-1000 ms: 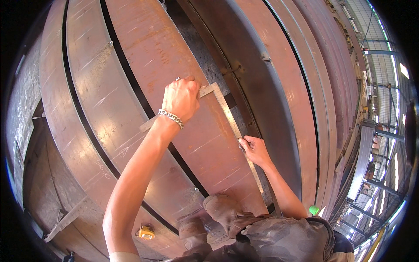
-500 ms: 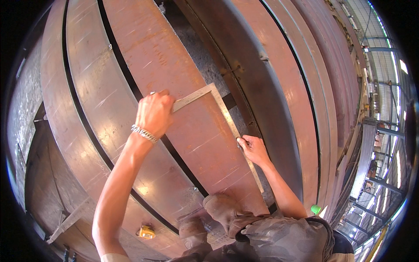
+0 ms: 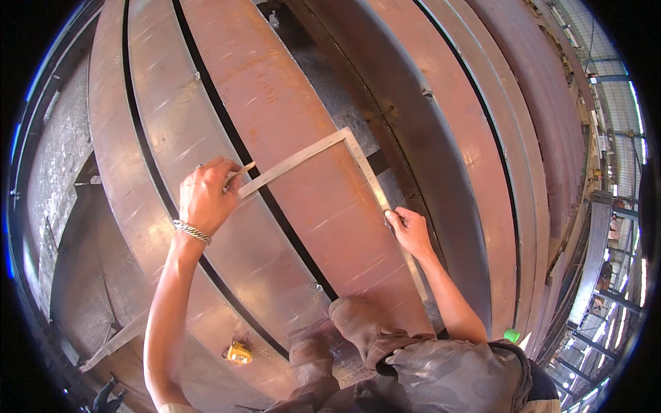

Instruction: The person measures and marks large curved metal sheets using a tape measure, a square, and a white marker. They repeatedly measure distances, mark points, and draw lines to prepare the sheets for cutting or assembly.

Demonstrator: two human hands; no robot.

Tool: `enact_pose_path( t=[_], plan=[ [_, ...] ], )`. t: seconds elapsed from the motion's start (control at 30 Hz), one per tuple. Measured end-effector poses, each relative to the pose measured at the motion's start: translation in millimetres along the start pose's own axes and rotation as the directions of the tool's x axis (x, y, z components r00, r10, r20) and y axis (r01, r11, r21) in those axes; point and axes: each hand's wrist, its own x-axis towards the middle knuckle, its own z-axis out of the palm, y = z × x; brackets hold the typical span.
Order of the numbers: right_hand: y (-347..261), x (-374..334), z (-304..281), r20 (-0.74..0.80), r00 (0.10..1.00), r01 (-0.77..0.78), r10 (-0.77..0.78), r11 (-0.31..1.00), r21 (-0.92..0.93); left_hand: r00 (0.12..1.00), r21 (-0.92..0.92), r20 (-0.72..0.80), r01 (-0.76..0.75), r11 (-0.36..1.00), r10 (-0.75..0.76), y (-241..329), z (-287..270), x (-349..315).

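Observation:
A metal carpenter's square [image 3: 296, 161] lies flat across a reddish steel strip [image 3: 330, 227]. Its corner is at the strip's far right edge. My right hand [image 3: 411, 233] grips the long arm of the square, thumb on top, near that edge. A short pale marking stick [image 3: 245, 168], like chalk or soapstone, is pinched in my left hand [image 3: 208, 191]. That hand is by the free end of the square's short arm, over the neighbouring grey strip [image 3: 172, 124]; whether it touches the square I cannot tell. A bracelet circles my left wrist.
Long parallel steel strips run away from me, with narrow dark gaps between them. Right of the square is a deep open gap beside a dark steel beam [image 3: 441, 186]. A yellow tape measure [image 3: 239, 353] lies near my feet. A green object [image 3: 511, 335] sits lower right.
My left hand has slid left along the square's short arm, past the dark gap, and the marking stick now shows. My right hand stays on the long arm. The view has shifted slightly.

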Motion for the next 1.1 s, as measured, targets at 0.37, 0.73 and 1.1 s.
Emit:
enact_pose_path(
  t=[0.37,0.73,1.1],
  plan=[
    [-57,-24,-58,-0.182,0.981,0.072,0.063,0.756,0.650,0.927,-0.419,-0.069,0.308,0.854,-0.369,3,-72,-53],
    [-154,-91,-47,-0.244,0.919,0.394,-0.310,0.697,0.599,0.964,-0.724,0.127,0.251,0.643,-0.234,86,-89,-110],
    [-176,-157,-15,0.288,0.781,0.144,-0.554,0.608,0.780,0.887,-0.822,0.456,0.452,0.345,-0.075,139,-53,-174]
  ],
)
